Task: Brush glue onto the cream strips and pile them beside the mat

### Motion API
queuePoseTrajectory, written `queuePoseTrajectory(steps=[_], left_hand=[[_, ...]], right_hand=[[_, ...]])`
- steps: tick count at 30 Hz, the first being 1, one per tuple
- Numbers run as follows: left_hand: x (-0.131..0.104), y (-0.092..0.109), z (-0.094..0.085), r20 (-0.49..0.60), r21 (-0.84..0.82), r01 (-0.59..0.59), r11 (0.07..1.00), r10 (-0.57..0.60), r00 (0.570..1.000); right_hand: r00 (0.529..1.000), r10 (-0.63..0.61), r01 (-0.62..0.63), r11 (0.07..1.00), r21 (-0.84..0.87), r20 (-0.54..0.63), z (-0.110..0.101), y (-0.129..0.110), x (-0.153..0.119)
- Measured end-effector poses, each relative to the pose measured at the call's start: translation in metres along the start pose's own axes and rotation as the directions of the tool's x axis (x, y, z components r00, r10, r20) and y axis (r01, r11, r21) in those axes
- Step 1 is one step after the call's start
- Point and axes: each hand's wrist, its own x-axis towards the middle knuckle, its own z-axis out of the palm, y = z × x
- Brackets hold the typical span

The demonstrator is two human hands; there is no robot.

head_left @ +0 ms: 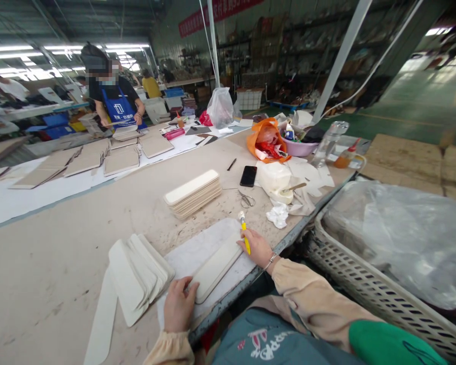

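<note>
White strip [217,267] runs lengthwise away, angled right.

Right grip [259,247] holding yellow brush [243,228], left grip [180,305] touching board [218,266]

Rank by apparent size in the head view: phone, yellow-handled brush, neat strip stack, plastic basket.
1. Plastic basket
2. Neat strip stack
3. Phone and yellow-handled brush: too close to rank; brush longer, phone wider.
</note>
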Motion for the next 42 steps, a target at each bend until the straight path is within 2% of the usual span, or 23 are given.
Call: queuePoseTrajectory(steps=[8,12,16,24,28,31,32,34,37,39,42], left_hand=[[0.0,0.0,0.002,-0.015,-0.01,-0.019,1.0,0.019,1.0],[-0.002,-0.001,0.001,-0.02,-0.027,-0.013,1.0,0.012,1.0],[-0.001,-0.001,0.001,-0.016,-0.038,-0.007,0.999,0.007,1.0],[-0.007,0.0,0.0,-0.027,-0.063,-0.014,0.998,0.012,1.0],[-0.009,0.003,-0.009,-0.065,-0.111,-0.038,0.993,0.031,0.997],[-0.001,0.01,-0.023,-0.093,-0.223,-0.11,0.969,0.091,0.992],[0.003,0.013,-0.029,-0.055,-0.281,-0.127,0.951,0.116,0.992],[0.009,0.021,-0.037,0.089,-0.429,-0.115,0.896,0.169,0.982],[0.009,0.034,-0.039,0.295,-0.646,0.046,0.762,0.193,0.936],[0.001,0.044,-0.032,0.347,-0.758,0.186,0.625,0.146,0.927],[-0.018,0.062,-0.019,0.422,-0.867,0.376,0.328,0.078,0.903]], right_hand=[[0.997,0.075,-0.073,0.994,0.086,-0.021,0.004,0.0,0.005],[0.993,0.092,-0.07,0.965,0.254,-0.075,-0.002,-0.006,0.004],[0.982,0.144,-0.076,0.896,0.437,-0.124,-0.007,-0.016,0.006],[0.953,0.293,-0.17,0.731,0.66,-0.079,-0.01,-0.031,0.014],[0.945,0.323,-0.171,0.594,0.786,-0.039,-0.027,-0.053,0.023],[0.96,0.279,-0.173,0.528,0.831,0.023,-0.049,-0.075,0.035],[0.965,0.259,-0.173,0.512,0.841,0.041,-0.056,-0.081,0.039],[0.972,0.229,-0.166,0.484,0.859,0.059,-0.07,-0.091,0.049],[0.976,0.213,-0.134,0.463,0.876,0.036,-0.082,-0.098,0.064],[0.974,0.225,-0.111,0.463,0.879,0.005,-0.084,-0.097,0.072],[0.965,0.258,-0.077,0.467,0.881,-0.052,-0.083,-0.093,0.081]])
